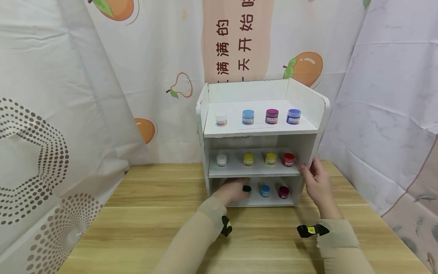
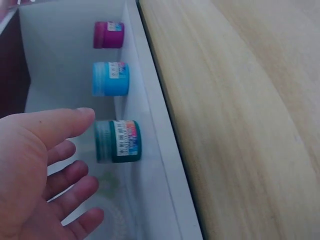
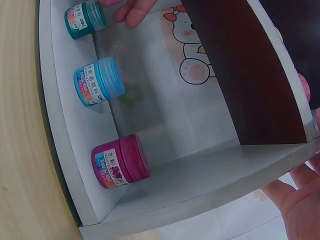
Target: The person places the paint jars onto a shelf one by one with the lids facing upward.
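A small white shelf unit (image 1: 263,133) with three levels stands on the table. My left hand (image 1: 233,189) reaches into the bottom level, its thumb and fingers apart. In the left wrist view, the thumb tip lies close to the lid of a dark green paint jar (image 2: 127,141), and nothing is in the palm. A blue paint jar (image 1: 265,190) and a magenta paint jar (image 1: 283,192) stand to the right on the same level. My right hand (image 1: 319,183) holds the unit's right side panel (image 3: 200,195), thumb at its front edge and fingers along the outside.
On the middle level stand a white jar (image 1: 221,160), two yellow jars (image 1: 248,159) and a red jar (image 1: 288,160). The top level bears several more jars, among them a purple-blue one (image 1: 293,117). A printed curtain (image 1: 164,45) hangs behind the wooden table (image 1: 157,213).
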The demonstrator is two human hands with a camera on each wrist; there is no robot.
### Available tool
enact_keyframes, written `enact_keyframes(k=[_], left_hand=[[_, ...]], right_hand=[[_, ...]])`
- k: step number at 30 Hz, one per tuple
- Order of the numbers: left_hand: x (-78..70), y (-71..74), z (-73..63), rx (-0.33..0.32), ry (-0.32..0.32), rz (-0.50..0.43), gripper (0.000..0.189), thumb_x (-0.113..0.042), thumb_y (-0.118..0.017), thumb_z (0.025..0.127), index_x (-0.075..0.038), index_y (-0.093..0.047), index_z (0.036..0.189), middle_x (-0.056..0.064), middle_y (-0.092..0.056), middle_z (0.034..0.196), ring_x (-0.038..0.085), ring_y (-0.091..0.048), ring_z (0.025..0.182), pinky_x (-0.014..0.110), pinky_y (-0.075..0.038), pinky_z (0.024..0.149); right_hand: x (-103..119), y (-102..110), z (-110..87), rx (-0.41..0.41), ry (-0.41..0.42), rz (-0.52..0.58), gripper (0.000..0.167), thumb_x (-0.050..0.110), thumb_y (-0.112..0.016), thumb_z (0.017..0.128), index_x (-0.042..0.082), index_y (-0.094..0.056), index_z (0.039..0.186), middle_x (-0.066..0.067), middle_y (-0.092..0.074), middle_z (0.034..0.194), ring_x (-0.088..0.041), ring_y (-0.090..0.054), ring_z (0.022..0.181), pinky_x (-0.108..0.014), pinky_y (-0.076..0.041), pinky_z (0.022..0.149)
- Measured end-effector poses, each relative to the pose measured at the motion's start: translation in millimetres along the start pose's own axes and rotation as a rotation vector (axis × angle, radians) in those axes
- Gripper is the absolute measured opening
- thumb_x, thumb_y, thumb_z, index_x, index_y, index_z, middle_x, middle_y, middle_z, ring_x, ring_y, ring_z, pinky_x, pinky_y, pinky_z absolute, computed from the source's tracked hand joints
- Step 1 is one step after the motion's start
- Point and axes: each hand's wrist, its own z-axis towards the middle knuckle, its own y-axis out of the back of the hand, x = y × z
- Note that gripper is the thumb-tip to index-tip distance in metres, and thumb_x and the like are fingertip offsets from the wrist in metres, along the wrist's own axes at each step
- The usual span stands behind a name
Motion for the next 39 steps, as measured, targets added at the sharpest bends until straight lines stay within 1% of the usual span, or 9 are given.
enact_keyframes(k=[2, 6, 9, 13, 19, 26, 28, 33, 39], left_hand=[[-0.1, 2.4, -4.6, -0.009, -0.026, 0.024, 0.058, -0.032, -0.068, 0.098, -0.021, -0.050, 0.152, -0.004, -0.052, 0.150, 0.017, -0.051, 0.133, 0.033, -0.044, 0.108], [1.9, 8.1, -14.7, -0.049, -0.150, 0.112, 0.053, -0.033, -0.070, 0.097, -0.015, -0.057, 0.146, -0.002, -0.059, 0.142, 0.014, -0.058, 0.125, 0.030, -0.047, 0.105], [4.8, 13.5, -24.4, -0.068, -0.223, 0.164, 0.048, -0.034, -0.071, 0.096, -0.013, -0.063, 0.139, 0.000, -0.061, 0.140, 0.015, -0.058, 0.124, 0.030, -0.047, 0.104], [8.4, 24.1, -42.0, -0.038, -0.253, 0.191, 0.045, -0.036, -0.070, 0.096, -0.015, -0.066, 0.135, 0.002, -0.059, 0.141, 0.020, -0.053, 0.131, 0.034, -0.044, 0.108], [15.2, 37.3, -69.7, -0.005, -0.324, 0.247, 0.045, -0.038, -0.072, 0.095, -0.015, -0.067, 0.134, 0.002, -0.060, 0.135, 0.018, -0.057, 0.123, 0.033, -0.046, 0.105], [29.9, 50.3, -96.3, -0.018, -0.350, 0.219, 0.044, -0.037, -0.072, 0.096, -0.015, -0.067, 0.133, 0.002, -0.062, 0.132, 0.018, -0.058, 0.120, 0.034, -0.048, 0.104], [35.9, 52.7, -101.8, -0.014, -0.344, 0.205, 0.042, -0.035, -0.072, 0.096, -0.013, -0.067, 0.132, 0.004, -0.062, 0.133, 0.021, -0.057, 0.122, 0.037, -0.047, 0.105], [50.8, 54.5, -114.3, 0.017, -0.279, 0.156, 0.039, -0.031, -0.073, 0.095, -0.012, -0.069, 0.129, 0.010, -0.059, 0.137, 0.027, -0.054, 0.128, 0.042, -0.047, 0.106], [62.1, 54.6, -125.1, 0.021, -0.257, 0.122, 0.035, -0.028, -0.074, 0.094, -0.016, -0.069, 0.127, 0.001, -0.060, 0.129, 0.020, -0.059, 0.118, 0.037, -0.052, 0.098]], right_hand=[[8, 1, -1.1, 0.001, 0.010, 0.009, 0.043, 0.003, -0.054, 0.104, -0.006, -0.046, 0.146, -0.033, -0.059, 0.129, 0.010, -0.053, 0.106, -0.004, -0.043, 0.084], [17, 2, -2.6, 0.002, 0.027, 0.027, 0.043, 0.001, -0.054, 0.103, -0.008, -0.046, 0.144, -0.037, -0.058, 0.128, 0.009, -0.054, 0.106, -0.005, -0.044, 0.083], [18, 2, -2.7, 0.004, 0.030, 0.034, 0.042, 0.001, -0.053, 0.103, -0.008, -0.047, 0.143, -0.038, -0.058, 0.127, 0.008, -0.055, 0.105, -0.005, -0.044, 0.083], [19, 1, -2.6, 0.009, 0.029, 0.035, 0.040, 0.001, -0.053, 0.103, -0.009, -0.048, 0.142, -0.037, -0.058, 0.126, 0.008, -0.055, 0.105, -0.005, -0.044, 0.083], [17, 2, -3.0, 0.008, 0.017, 0.018, 0.043, 0.001, -0.053, 0.103, -0.008, -0.046, 0.144, -0.036, -0.058, 0.128, 0.008, -0.054, 0.107, -0.005, -0.044, 0.084], [-19, 0, 2.7, 0.004, -0.005, -0.010, 0.047, 0.008, -0.055, 0.105, 0.003, -0.046, 0.151, -0.029, -0.058, 0.135, 0.007, -0.053, 0.110, -0.005, -0.044, 0.085], [-20, 0, 3.4, 0.005, -0.008, -0.012, 0.047, 0.010, -0.055, 0.105, 0.004, -0.046, 0.151, -0.029, -0.059, 0.134, 0.007, -0.054, 0.110, -0.005, -0.044, 0.085], [-20, 0, 3.5, 0.009, -0.016, -0.018, 0.048, 0.012, -0.056, 0.105, 0.007, -0.046, 0.151, -0.027, -0.059, 0.134, 0.006, -0.055, 0.109, -0.005, -0.044, 0.085], [-23, 0, 3.2, 0.003, -0.024, -0.022, 0.048, 0.011, -0.057, 0.104, 0.007, -0.046, 0.151, -0.025, -0.060, 0.134, 0.007, -0.054, 0.109, -0.005, -0.044, 0.085]])
